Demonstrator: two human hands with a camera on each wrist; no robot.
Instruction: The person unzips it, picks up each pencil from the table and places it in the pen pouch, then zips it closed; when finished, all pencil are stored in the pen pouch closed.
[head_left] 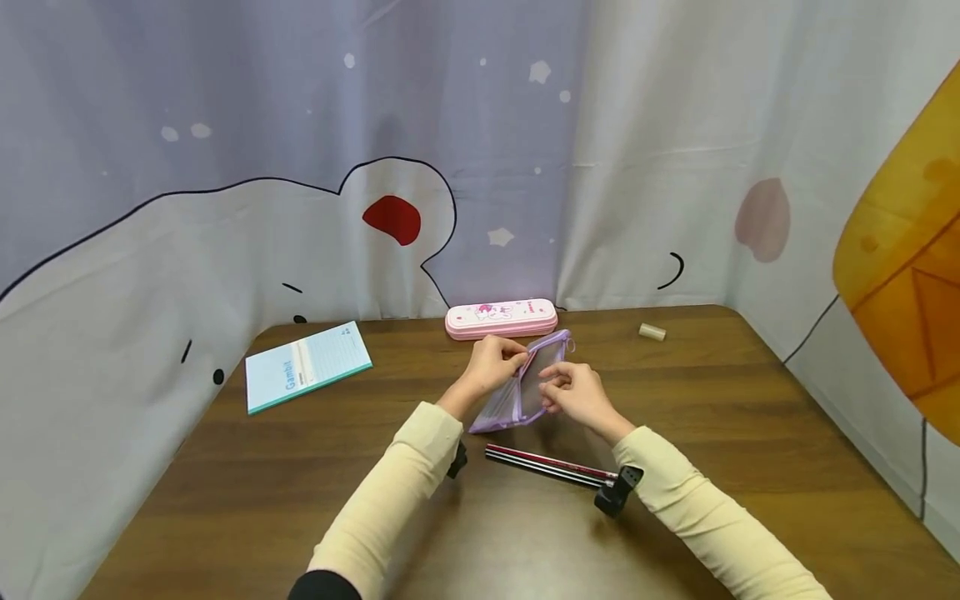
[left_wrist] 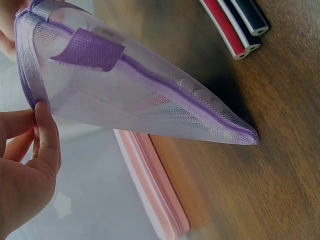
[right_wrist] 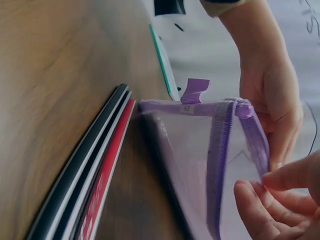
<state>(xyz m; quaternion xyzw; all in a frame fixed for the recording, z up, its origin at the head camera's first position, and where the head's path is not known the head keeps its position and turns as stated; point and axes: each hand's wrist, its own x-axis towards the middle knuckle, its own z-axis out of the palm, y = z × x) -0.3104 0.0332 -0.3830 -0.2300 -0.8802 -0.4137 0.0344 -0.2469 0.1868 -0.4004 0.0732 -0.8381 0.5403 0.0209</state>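
A purple-edged mesh zipper pouch (head_left: 504,407) is held up on the table between both hands. My left hand (head_left: 491,364) pinches its upper rim between thumb and fingers, as the left wrist view shows with the left hand (left_wrist: 30,165). The right hand (head_left: 576,393) holds the rim on the other side, thumb and fingertips at the purple edge in the right wrist view (right_wrist: 285,200). Something reddish shows faintly through the mesh. Several striped pencils (head_left: 551,467), red and black with white, lie side by side in front of the pouch, near the right wrist.
Behind the pouch lies a pink pencil case (head_left: 501,320) at the table's back edge. A light blue notebook (head_left: 307,367) is at the back left. A small whitish eraser-like block (head_left: 652,332) sits at the back right of the wooden table (head_left: 720,417). Curtains (head_left: 645,150) hang behind.
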